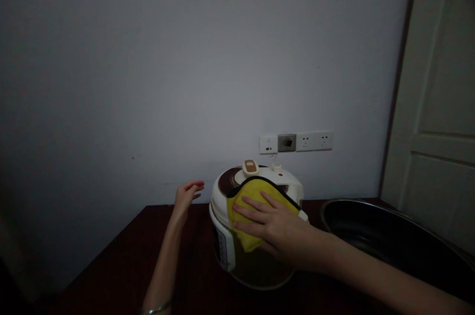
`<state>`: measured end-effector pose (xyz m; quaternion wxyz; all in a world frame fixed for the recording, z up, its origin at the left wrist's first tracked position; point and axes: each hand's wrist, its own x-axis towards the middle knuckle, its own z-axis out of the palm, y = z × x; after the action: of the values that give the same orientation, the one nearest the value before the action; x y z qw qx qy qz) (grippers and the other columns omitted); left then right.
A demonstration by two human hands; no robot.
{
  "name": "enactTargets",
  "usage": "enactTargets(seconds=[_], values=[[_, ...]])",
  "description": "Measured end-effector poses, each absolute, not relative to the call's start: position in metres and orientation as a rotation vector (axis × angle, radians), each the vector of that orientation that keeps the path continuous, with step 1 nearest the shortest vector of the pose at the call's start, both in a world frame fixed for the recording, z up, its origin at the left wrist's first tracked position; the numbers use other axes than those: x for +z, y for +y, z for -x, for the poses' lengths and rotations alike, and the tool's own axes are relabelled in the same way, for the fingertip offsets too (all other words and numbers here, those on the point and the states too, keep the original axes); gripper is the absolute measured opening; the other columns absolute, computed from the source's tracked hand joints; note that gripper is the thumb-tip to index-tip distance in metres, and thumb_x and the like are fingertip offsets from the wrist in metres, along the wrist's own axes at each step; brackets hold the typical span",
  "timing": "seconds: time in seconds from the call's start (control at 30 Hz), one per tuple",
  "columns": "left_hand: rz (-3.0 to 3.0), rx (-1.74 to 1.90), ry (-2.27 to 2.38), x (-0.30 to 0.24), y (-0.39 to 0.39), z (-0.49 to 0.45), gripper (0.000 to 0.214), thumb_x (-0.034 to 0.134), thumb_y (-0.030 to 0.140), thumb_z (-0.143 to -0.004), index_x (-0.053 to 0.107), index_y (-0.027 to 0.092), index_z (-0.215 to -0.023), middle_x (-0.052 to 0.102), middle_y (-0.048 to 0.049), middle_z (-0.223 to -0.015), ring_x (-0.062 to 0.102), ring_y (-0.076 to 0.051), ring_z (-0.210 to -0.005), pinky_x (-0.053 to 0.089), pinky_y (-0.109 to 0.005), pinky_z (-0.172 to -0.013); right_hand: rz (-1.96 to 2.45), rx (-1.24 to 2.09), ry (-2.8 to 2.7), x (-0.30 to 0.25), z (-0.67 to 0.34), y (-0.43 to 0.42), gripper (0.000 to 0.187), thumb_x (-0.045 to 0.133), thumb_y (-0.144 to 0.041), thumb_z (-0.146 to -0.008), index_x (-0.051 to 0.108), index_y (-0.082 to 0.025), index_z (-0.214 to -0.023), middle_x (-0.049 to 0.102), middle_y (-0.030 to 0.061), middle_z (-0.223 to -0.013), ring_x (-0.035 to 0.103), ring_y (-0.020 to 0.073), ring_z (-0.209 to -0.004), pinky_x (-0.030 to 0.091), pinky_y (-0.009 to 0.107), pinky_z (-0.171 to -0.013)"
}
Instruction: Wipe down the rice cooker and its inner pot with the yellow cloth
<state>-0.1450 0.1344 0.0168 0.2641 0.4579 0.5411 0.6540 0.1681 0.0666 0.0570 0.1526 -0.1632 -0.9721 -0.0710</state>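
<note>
Nearest the camera at the lower left, a bare forearm is ringed at the picture's edge by a shiny bangle (158, 309). Above it the left hand (188, 195) is raised beside the cooker, its grip loose and unclosed, fingers slightly bent, with nothing held. Below, a dark red desk (111, 255) is spread against a matte, pale wall (185, 58).

On the desk, left of the basin, a rounded electric pressure cooker (260, 273) is seen upright. Its smooth white lid is set with brown panels and topped by a cream-and-brown lid handle (250, 167); a small valve knob (275, 167) and a red dot are seen beside it. The button markings on the front control panel (223, 250) are too small to be read.

Against the cooker's upper front, a soft yellow cloth (254, 187) edged in black is held flat by the right hand (274, 226), whose grip is spread, fingers extended over the fabric. Behind, a grey switch (287, 143) is flanked by white plastic socket plates (314, 141).

Farther right, a glossy black basin (365, 202), curved and wide, is partly crossed by the right forearm. The far right is filled by a panelled door (445, 107).
</note>
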Motion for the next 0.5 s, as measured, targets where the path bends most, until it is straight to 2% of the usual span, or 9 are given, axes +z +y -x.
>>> enactTargets(seconds=[0.13,0.2,0.27,0.37,0.5], values=[[-1.083,1.907,1.448,0.000,0.124,0.152,0.025,0.059,0.030,-0.055,0.069,0.014,-0.071,0.071,-0.0093,-0.079,0.067,-0.020,-0.072,0.051,-0.030,-0.064,0.423,-0.355,-2.757,0.061,-0.094,0.073,0.039,0.056,-0.025,-0.085,0.058,-0.018,-0.124,0.048,0.0106,-0.138,0.036,0.0303,-0.132,0.022,0.056,-0.109],[-1.031,1.944,1.442,-0.004,0.121,0.152,0.024,0.058,0.029,-0.054,0.068,0.014,-0.070,0.070,-0.0081,-0.074,0.066,-0.019,-0.068,0.050,-0.029,-0.061,0.524,-0.440,-2.752,0.064,-0.055,0.083,0.031,0.061,-0.026,-0.082,0.066,-0.014,-0.110,0.057,0.0149,-0.127,0.042,0.0325,-0.127,0.024,0.055,-0.109],[-1.004,1.971,1.438,-0.005,0.120,0.152,0.023,0.058,0.029,-0.053,0.068,0.014,-0.067,0.069,-0.0075,-0.071,0.065,-0.019,-0.067,0.050,-0.029,-0.059,0.736,-0.520,-2.800,0.067,-0.022,0.092,0.023,0.060,-0.022,-0.082,0.070,-0.010,-0.099,0.063,0.0196,-0.116,0.048,0.0351,-0.120,0.025,0.060,-0.105],[-1.003,2.015,1.435,-0.001,0.119,0.150,0.021,0.058,0.029,-0.052,0.067,0.014,-0.064,0.068,-0.0072,-0.072,0.064,-0.018,-0.066,0.049,-0.027,-0.058,0.947,-0.612,-2.786,0.064,0.003,0.100,0.028,0.053,-0.022,-0.086,0.068,-0.008,-0.104,0.062,0.0206,-0.117,0.045,0.0387,-0.123,0.025,0.069,-0.100],[-1.050,2.081,1.432,0.008,0.116,0.144,0.021,0.057,0.028,-0.054,0.067,0.014,-0.065,0.067,-0.0064,-0.073,0.063,-0.018,-0.069,0.050,-0.027,-0.060,0.834,-0.714,-2.713,0.050,-0.018,0.088,0.033,0.047,-0.026,-0.090,0.065,-0.010,-0.112,0.051,0.0196,-0.132,0.036,0.0377,-0.130,0.026,0.066,-0.103]])
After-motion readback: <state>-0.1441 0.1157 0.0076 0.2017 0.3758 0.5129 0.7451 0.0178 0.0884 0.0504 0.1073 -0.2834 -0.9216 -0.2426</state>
